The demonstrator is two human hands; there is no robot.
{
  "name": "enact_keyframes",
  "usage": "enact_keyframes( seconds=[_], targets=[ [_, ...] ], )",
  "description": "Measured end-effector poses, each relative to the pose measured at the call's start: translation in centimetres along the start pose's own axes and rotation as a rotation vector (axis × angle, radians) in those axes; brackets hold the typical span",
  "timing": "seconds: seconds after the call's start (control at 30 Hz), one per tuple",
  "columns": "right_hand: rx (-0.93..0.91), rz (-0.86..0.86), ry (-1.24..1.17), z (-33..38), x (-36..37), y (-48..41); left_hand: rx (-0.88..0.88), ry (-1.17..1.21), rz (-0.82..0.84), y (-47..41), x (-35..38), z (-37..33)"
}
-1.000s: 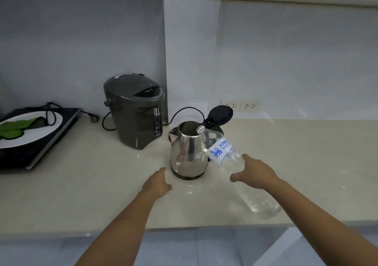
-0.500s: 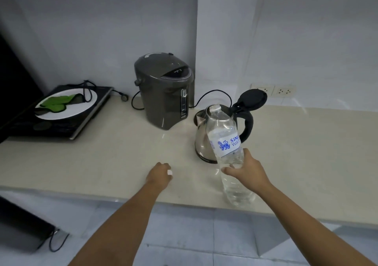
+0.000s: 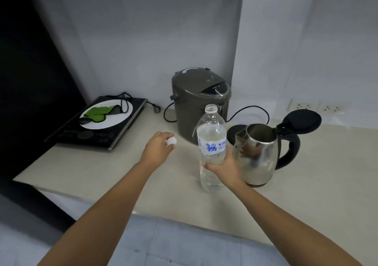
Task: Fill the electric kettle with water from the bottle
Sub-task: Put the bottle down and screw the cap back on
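A steel electric kettle (image 3: 258, 153) with a black handle stands on the counter, its black lid (image 3: 301, 121) flipped open. Just left of it, a clear water bottle (image 3: 211, 141) with a blue-and-white label stands upright and uncapped, about half full. My right hand (image 3: 223, 166) grips its lower body. My left hand (image 3: 157, 149) hovers over the counter farther left, fingers closed around the white bottle cap (image 3: 171, 141).
A dark grey thermo pot (image 3: 199, 100) stands behind the bottle against the wall. An induction cooktop (image 3: 98, 137) at the left carries a white plate (image 3: 122, 114) with green leaves. Wall sockets (image 3: 316, 107) sit at the right. The counter's front edge (image 3: 184, 220) runs below my arms.
The bottle went from tilted with its mouth at the kettle to upright on the counter left of the kettle. My left hand lifted and moved back with the cap. The view swung left.
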State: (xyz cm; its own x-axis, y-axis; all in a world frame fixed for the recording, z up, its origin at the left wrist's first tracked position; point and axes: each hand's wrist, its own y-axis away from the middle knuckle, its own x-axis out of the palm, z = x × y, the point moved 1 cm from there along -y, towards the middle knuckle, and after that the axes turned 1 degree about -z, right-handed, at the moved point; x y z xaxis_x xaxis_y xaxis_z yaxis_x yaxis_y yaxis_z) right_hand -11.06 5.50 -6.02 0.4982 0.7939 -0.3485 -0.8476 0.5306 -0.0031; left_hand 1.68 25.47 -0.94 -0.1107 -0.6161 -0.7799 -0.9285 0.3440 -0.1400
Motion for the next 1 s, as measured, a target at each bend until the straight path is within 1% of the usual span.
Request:
enact_keyframes(
  seconds=[0.13,0.3,0.47,0.57,0.63,0.73,0.9,1.0],
  targets=[
    [-0.009,-0.007,0.013,0.7,3.9,-3.0,0.034,0.007,-0.043,-1.7,-2.3,1.0],
    [-0.038,0.060,-0.031,1.2,7.3,-6.1,0.053,0.013,-0.048,-3.5,-3.6,2.2],
    [-0.045,0.273,-0.050,1.3,8.1,-9.2,0.102,0.023,-0.089,-5.4,-4.7,2.1],
    [-0.031,0.424,-0.032,1.5,7.5,-10.8,0.172,0.042,-0.107,-6.3,-5.5,0.9],
    [-0.016,0.475,-0.013,1.7,7.1,-11.3,0.221,0.069,-0.131,-6.8,-6.0,0.0],
    [-0.010,0.450,0.026,1.8,7.2,-10.9,0.267,0.129,-0.175,-7.7,-6.3,-1.4],
    [0.021,0.272,0.044,1.5,8.6,-9.8,0.307,0.218,-0.182,-8.4,-6.4,-3.6],
    [0.025,0.232,0.016,1.3,9.0,-9.4,0.333,0.237,-0.165,-8.5,-6.4,-4.8]
  ],
)
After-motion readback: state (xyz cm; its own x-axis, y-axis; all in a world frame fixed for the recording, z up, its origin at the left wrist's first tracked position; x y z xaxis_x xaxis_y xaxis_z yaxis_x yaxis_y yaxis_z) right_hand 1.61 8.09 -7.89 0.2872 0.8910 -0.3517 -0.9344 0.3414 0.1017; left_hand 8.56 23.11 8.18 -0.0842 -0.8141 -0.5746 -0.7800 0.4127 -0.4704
